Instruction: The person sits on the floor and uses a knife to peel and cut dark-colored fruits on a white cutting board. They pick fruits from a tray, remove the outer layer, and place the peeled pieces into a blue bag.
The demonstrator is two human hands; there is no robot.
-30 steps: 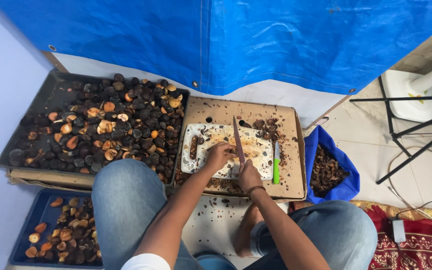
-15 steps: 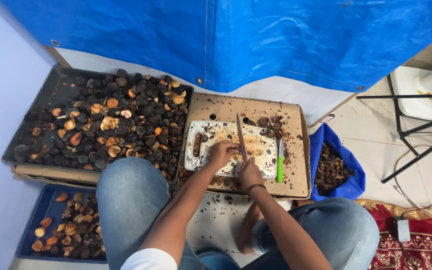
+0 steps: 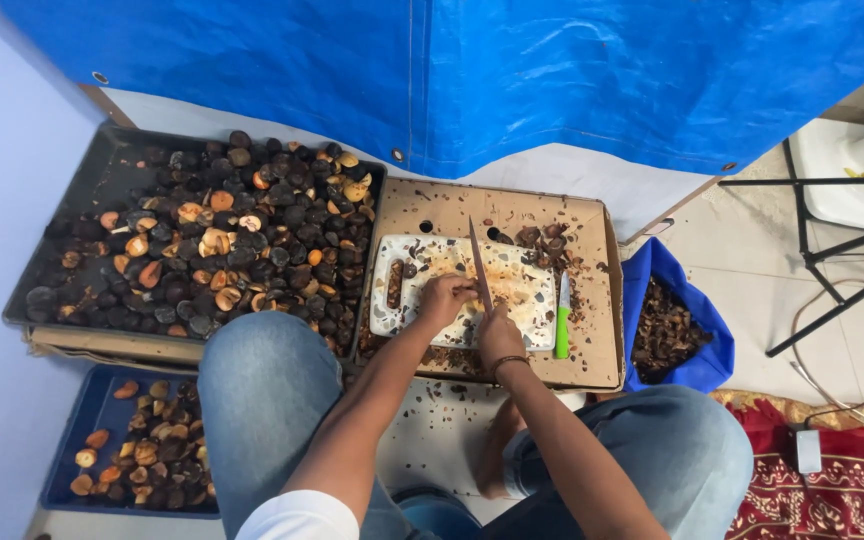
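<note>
Hands at work: the right hand grips a long knife while the left hand pins a small fruit on the white cutting board, the big tray of dark fruit mostly uncut.

A bright blue tarpaulin hangs behind a black tray heaped with dark brown and black nuts, some showing orange and cream cut faces. The cutting board is white with yellow-brown stains and lies in a tan cardboard box, beside a small knife with a lime-green handle. The bag and the crate are blue, the jeans are faded blue, and the rug is red with a gold pattern.
</note>
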